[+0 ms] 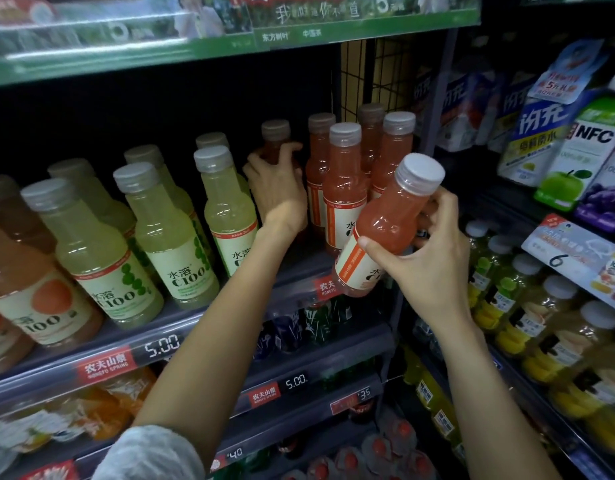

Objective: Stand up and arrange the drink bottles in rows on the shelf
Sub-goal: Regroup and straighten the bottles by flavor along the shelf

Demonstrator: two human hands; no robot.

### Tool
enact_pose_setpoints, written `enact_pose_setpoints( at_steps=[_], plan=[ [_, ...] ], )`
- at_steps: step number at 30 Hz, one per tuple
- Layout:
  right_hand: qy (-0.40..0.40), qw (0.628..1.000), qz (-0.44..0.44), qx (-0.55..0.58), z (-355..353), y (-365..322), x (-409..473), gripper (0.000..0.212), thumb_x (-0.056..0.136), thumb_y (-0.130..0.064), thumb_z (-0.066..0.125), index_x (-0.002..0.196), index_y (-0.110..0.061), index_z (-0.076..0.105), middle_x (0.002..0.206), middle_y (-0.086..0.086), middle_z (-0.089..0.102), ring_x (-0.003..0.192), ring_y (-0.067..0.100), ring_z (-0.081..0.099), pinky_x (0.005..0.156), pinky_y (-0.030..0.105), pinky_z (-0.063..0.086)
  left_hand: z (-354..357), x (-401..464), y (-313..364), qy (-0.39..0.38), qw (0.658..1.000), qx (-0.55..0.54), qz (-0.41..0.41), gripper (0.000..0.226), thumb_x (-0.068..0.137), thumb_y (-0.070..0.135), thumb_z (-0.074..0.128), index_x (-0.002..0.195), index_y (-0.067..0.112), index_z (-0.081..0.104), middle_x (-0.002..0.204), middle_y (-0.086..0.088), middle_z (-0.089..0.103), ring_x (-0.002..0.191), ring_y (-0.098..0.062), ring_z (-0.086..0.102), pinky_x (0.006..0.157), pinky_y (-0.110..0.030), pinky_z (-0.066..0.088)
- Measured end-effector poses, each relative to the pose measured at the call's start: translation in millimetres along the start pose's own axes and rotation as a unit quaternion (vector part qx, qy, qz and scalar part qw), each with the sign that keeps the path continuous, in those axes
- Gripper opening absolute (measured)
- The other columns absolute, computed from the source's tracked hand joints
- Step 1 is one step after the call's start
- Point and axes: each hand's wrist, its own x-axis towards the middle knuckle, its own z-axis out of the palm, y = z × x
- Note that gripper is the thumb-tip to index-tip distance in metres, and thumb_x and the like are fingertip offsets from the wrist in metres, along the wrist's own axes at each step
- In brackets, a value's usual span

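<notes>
My right hand (425,252) grips a pink drink bottle (385,223) with a white cap, tilted right, in front of the shelf edge (229,327). Deep in the shelf, my left hand (278,188) curls its fingers round a dark pink bottle (275,138) standing at the back. To its right stand several upright pink bottles (344,181) in a tight group. Left of my left arm, pale green bottles (226,202) stand in rows, with orange-labelled bottles (32,289) at the far left.
A wire grid panel (375,74) closes the shelf's right end. Juice cartons (590,147) and yellow-green bottles (527,306) fill the neighbouring unit on the right. Price strips and lower shelves of drinks (299,386) lie below. A green banner (229,36) runs overhead.
</notes>
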Motion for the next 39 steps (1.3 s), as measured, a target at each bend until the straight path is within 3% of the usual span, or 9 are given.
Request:
enact_pose_setpoints(
  at_steps=[2, 9, 12, 16, 20, 23, 28, 35, 39],
  plan=[
    [0.0, 1.0, 0.001, -0.002, 2.5, 0.4, 0.1, 0.081, 0.061, -0.036, 0.085, 0.127, -0.019, 0.041, 0.114, -0.014, 0.056, 0.091, -0.019, 0.052, 0.081, 0.005, 0.042, -7.7, -3.6, 2.3, -0.006, 1.0, 0.026, 0.013, 0.043, 0.097, 0.014, 0.047, 0.138, 0.026, 0.044, 0.135, -0.024, 0.033, 0.123, -0.037, 0.035, 0.1, -0.043, 0.035],
    [0.009, 1.0, 0.004, 0.007, 16.9, -12.3, 7.1, 0.081, 0.062, -0.038, 0.085, 0.127, -0.022, 0.04, 0.114, -0.011, 0.06, 0.101, 0.003, 0.059, 0.087, 0.022, 0.048, -37.5, -20.5, 8.7, -0.095, 0.971, 0.203, 0.085, 0.079, 0.083, -0.001, 0.054, 0.15, 0.014, 0.016, 0.145, -0.031, 0.02, 0.127, -0.042, 0.035, 0.102, -0.04, 0.037],
    [0.01, 1.0, -0.002, 0.01, 22.7, -17.1, 11.5, 0.079, 0.063, -0.04, 0.084, 0.126, -0.022, 0.04, 0.113, -0.012, 0.058, 0.1, 0.001, 0.055, 0.084, 0.015, 0.042, -64.1, -22.5, 11.7, -0.071, 0.974, 0.177, 0.123, 0.062, 0.088, 0.0, 0.051, 0.145, 0.011, 0.031, 0.141, -0.026, 0.031, 0.117, -0.04, 0.049, 0.086, -0.04, 0.047],
    [0.011, 1.0, -0.012, 0.026, 33.0, -25.7, 15.0, 0.08, 0.064, -0.036, 0.085, 0.127, -0.021, 0.039, 0.115, -0.011, 0.057, 0.103, 0.005, 0.057, 0.088, 0.022, 0.046, -92.8, -17.4, 1.6, 0.083, 0.956, 0.103, 0.262, 0.024, 0.09, 0.013, 0.053, 0.113, 0.008, 0.061, 0.105, -0.014, 0.061, 0.095, -0.034, 0.058, 0.06, -0.036, 0.042],
    [-0.001, 1.0, -0.02, 0.018, 48.9, -33.1, 19.2, 0.081, 0.064, -0.037, 0.084, 0.128, -0.019, 0.039, 0.121, -0.006, 0.058, 0.103, 0.002, 0.055, 0.088, 0.013, 0.044, -90.8, 2.7, -12.8, 0.11, 0.919, 0.172, 0.338, 0.027, 0.087, 0.018, 0.049, 0.106, 0.014, 0.067, 0.097, -0.007, 0.067, 0.092, -0.031, 0.059, 0.087, -0.038, 0.037],
    [-0.004, 0.999, -0.043, -0.02, 63.7, -38.3, 20.7, 0.085, 0.063, -0.038, 0.084, 0.131, -0.014, 0.039, 0.126, 0.001, 0.054, 0.111, 0.015, 0.055, 0.092, 0.029, 0.046, -86.7, 8.2, -21.8, 0.088, 0.904, 0.238, 0.345, 0.034, 0.084, 0.019, 0.049, 0.113, 0.013, 0.066, 0.096, -0.009, 0.067, 0.092, -0.031, 0.061, 0.107, -0.045, 0.03],
    [-0.023, 0.996, -0.058, -0.06, 87.5, -45.6, 22.3, 0.089, 0.068, -0.036, 0.082, 0.139, -0.01, 0.034, 0.134, 0.005, 0.051, 0.118, 0.021, 0.054, 0.09, 0.021, 0.037, -90.2, -5.1, -35.1, 0.059, 0.92, 0.228, 0.312, 0.036, 0.082, 0.022, 0.048, 0.111, 0.011, 0.066, 0.104, -0.008, 0.068, 0.1, -0.032, 0.059, 0.106, -0.049, 0.03],
    [-0.041, 0.989, -0.08, -0.114, 106.3, -43.3, 27.7, 0.081, 0.072, -0.033, 0.08, 0.136, -0.013, 0.034, 0.127, 0.007, 0.058, 0.106, 0.026, 0.063, 0.075, 0.03, 0.049, -97.3, -21.0, -46.7, 0.093, 0.924, 0.144, 0.343, 0.029, 0.087, 0.016, 0.05, 0.109, 0.011, 0.067, 0.106, -0.007, 0.069, 0.11, -0.029, 0.059, 0.113, -0.044, 0.026],
    [-0.041, 0.968, -0.115, -0.221, 100.6, -46.4, 30.9, 0.08, 0.074, -0.042, 0.076, 0.136, -0.011, 0.036, 0.117, 0.009, 0.063, 0.106, 0.027, 0.062, 0.072, 0.035, 0.049, -98.7, -42.2, -41.8, 0.105, 0.94, 0.007, 0.325, 0.027, 0.088, 0.005, 0.051, 0.111, 0.006, 0.065, 0.108, -0.008, 0.066, 0.101, -0.026, 0.06, 0.087, -0.037, 0.049]
  ],
)
